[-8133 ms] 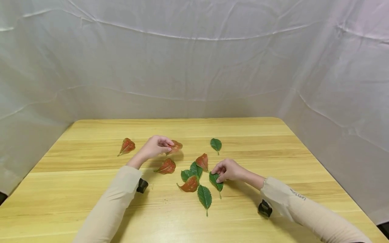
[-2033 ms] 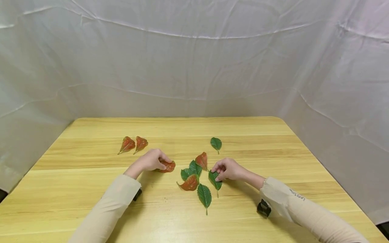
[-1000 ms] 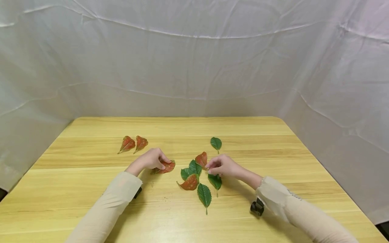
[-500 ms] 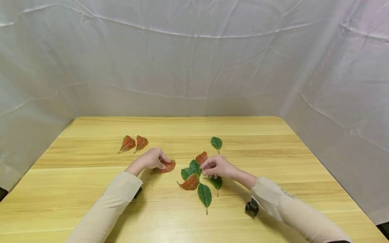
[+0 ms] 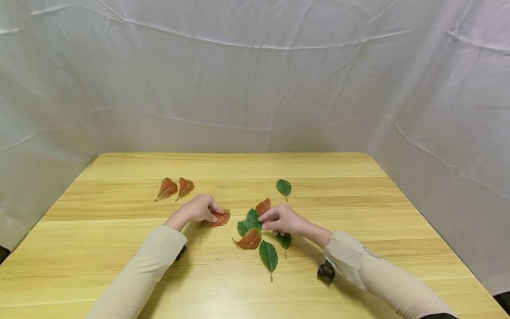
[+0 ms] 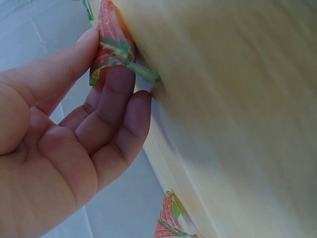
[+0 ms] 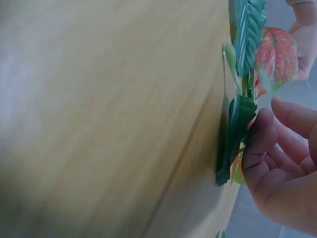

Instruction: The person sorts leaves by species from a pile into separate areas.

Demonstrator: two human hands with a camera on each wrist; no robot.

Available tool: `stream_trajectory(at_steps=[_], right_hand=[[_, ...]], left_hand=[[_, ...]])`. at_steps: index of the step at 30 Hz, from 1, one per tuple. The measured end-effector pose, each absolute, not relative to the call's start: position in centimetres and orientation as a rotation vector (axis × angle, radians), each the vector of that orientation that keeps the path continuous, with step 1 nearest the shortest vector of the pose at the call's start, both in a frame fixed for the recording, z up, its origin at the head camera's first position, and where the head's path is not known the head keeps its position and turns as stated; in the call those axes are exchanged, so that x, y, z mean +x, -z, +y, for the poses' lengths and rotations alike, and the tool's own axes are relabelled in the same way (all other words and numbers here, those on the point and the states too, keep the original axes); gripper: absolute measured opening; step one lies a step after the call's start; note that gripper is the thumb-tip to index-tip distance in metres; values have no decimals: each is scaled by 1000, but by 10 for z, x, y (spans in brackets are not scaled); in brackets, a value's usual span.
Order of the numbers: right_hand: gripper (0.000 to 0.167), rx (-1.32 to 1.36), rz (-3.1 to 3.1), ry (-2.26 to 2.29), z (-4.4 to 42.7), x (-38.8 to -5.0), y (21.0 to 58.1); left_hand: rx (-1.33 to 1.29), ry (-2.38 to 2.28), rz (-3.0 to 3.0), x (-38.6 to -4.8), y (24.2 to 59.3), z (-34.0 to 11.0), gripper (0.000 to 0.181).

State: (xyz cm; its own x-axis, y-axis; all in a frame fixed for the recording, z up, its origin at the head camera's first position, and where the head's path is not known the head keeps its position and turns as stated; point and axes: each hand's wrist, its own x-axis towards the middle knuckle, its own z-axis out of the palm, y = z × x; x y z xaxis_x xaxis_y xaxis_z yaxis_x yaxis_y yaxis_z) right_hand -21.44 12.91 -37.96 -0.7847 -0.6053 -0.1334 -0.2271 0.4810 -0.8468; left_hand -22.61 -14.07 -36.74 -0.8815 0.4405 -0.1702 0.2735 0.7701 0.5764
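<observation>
My left hand (image 5: 198, 209) pinches a red leaf (image 5: 222, 218) between thumb and fingers, low over the table; its green stem shows in the left wrist view. My right hand (image 5: 283, 220) hovers at the right side of a small leaf pile, thumb and forefinger slightly apart with nothing seen between them. That pile has green leaves (image 5: 252, 216), a curled red leaf (image 5: 249, 239) in front and another red leaf (image 5: 263, 206) behind. Partly hidden under the right hand lies a green leaf (image 5: 284, 241). Nearer the front is one more green leaf (image 5: 268, 256).
Two red leaves (image 5: 166, 189) lie side by side at the back left of the wooden table (image 5: 119, 248). A lone green leaf (image 5: 283, 188) lies behind the pile. Pale cloth (image 5: 255, 88) surrounds the table on the sides and back.
Earlier, a second red leaf came to lie beside the first at back left, and my left hand took hold of another. My right hand left the right-hand green leaf and shifted left to the pile.
</observation>
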Motion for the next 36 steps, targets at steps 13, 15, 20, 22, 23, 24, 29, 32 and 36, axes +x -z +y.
stream_trajectory(at_steps=[13, 15, 20, 22, 23, 24, 29, 32, 36], right_hand=[[26, -654, 2311, 1198, 126, -211, 380], [26, -659, 2312, 1206, 127, -212, 381], [23, -674, 2353, 1218, 127, -212, 382], [20, -673, 2375, 1226, 127, -212, 382], [18, -671, 2389, 1232, 127, -211, 382], [17, -667, 2400, 1241, 127, -211, 381], [8, -641, 2471, 1265, 127, -211, 381], [5, -651, 2501, 1271, 128, -212, 382], [4, -680, 2483, 1323, 129, -214, 384]], left_hand=[[579, -823, 2661, -225, 368, -140, 26], [582, -818, 2665, -225, 367, -140, 26], [592, -809, 2675, -225, 366, -140, 25], [596, -807, 2678, -225, 366, -140, 24], [597, -805, 2680, -225, 366, -140, 24], [596, -803, 2682, -225, 366, -140, 24], [589, -792, 2684, -225, 366, -139, 25], [582, -793, 2677, -226, 366, -139, 25], [580, -794, 2672, -227, 366, -139, 25]])
